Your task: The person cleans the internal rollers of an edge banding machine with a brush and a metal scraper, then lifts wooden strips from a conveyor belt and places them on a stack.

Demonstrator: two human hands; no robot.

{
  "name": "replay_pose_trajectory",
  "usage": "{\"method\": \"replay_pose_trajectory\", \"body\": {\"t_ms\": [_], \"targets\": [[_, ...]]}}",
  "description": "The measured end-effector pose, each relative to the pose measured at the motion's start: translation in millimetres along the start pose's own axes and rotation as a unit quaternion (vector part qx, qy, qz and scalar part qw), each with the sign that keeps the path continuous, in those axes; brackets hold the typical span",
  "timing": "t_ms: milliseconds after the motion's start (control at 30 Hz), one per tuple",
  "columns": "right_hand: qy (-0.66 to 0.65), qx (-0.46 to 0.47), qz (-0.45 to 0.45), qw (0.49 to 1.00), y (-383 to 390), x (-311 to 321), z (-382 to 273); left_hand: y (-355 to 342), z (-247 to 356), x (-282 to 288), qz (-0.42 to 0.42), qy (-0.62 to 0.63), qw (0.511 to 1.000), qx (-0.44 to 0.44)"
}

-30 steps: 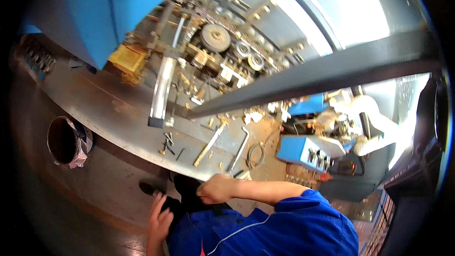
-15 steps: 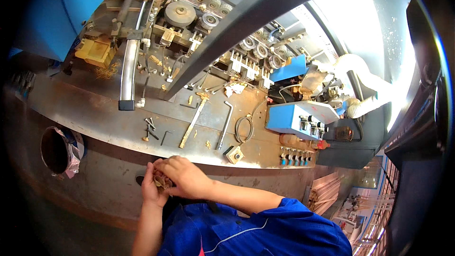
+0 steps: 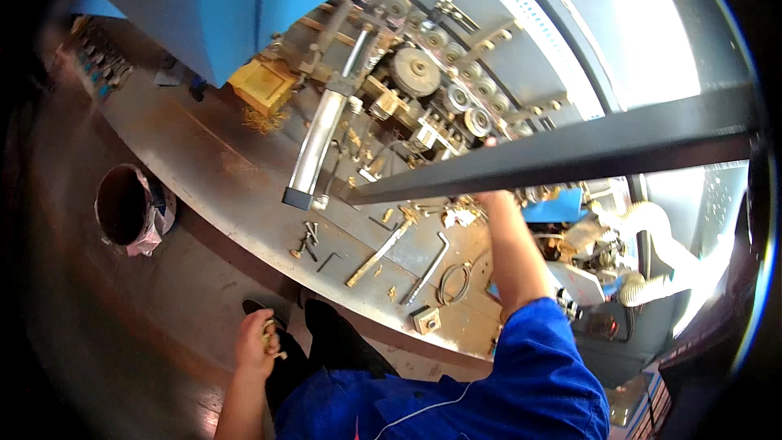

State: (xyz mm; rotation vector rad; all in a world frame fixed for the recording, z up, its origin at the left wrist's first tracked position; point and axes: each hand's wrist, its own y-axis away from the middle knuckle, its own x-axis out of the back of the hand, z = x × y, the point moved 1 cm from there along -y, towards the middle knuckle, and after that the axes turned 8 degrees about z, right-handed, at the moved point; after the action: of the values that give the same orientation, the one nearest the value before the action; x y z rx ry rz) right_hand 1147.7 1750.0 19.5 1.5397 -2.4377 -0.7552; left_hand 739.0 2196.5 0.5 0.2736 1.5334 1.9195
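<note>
My left hand [image 3: 256, 341], low in the view beside my dark trouser leg, is closed around small yellowish crumpled bits [image 3: 270, 337]. My right hand [image 3: 494, 200] reaches up to the machine and passes behind a dark diagonal beam [image 3: 570, 151]; a fingertip shows above the beam, near the rollers [image 3: 477, 121], and the rest of its fingers are hidden. On the steel bed [image 3: 228, 187] below it lie a long dirty rod [image 3: 379, 251], a bent wrench [image 3: 428, 269], bolts, a hex key [image 3: 330, 259] and a coiled cable [image 3: 453, 283].
A large blue housing [image 3: 195, 0] and a yellow box [image 3: 262, 85] are at the upper left. A bin [image 3: 155, 224] stands below the bed's edge. A steel cylinder [image 3: 318, 143] lies across the bed. A white corrugated hose [image 3: 668, 236] is at the right.
Half a second ago both hands were together over the bits. My right hand has since moved up to the machine behind the beam, while my left hand stays low, holding bits.
</note>
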Motion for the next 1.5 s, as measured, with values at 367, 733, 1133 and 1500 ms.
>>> {"method": "replay_pose_trajectory", "body": {"t_ms": [367,733,1133,1500], "targets": [[0.292,-0.098,0.169,0.936,-88.5,-18.5,-40.4,15.0,-19.3,128.6,0.277,0.036,0.958,-0.064],[0.257,-0.134,0.085,0.953,-108.5,6.7,-38.7,18.2,-53.2,118.8,0.225,0.020,0.974,-0.012],[0.302,-0.066,0.090,0.947,-108.9,6.6,-27.6,24.7,-49.7,140.3,0.250,0.044,0.967,-0.034],[0.303,0.061,0.078,0.948,-115.3,24.6,-18.0,36.9,-51.0,130.2,0.260,0.029,0.965,-0.014]]}}
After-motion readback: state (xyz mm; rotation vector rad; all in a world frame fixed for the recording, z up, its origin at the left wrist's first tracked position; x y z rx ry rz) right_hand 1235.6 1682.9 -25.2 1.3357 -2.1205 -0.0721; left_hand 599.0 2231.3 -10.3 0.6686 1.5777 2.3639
